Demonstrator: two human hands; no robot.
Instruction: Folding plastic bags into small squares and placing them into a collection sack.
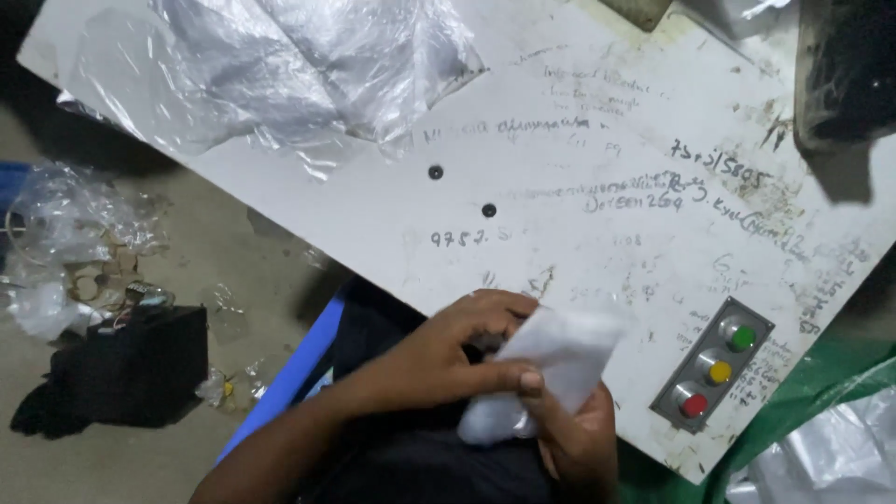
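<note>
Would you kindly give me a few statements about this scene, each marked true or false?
1. Both hands hold a white cloth. True.
2. The button panel has three buttons. True.
3. The buttons are all blue. False: green, yellow and red.
4. Clear plastic sheeting lies on the white table. True.
5. The left hand presses the red button. False: it grips the cloth; the right hand holds it from below.
</note>
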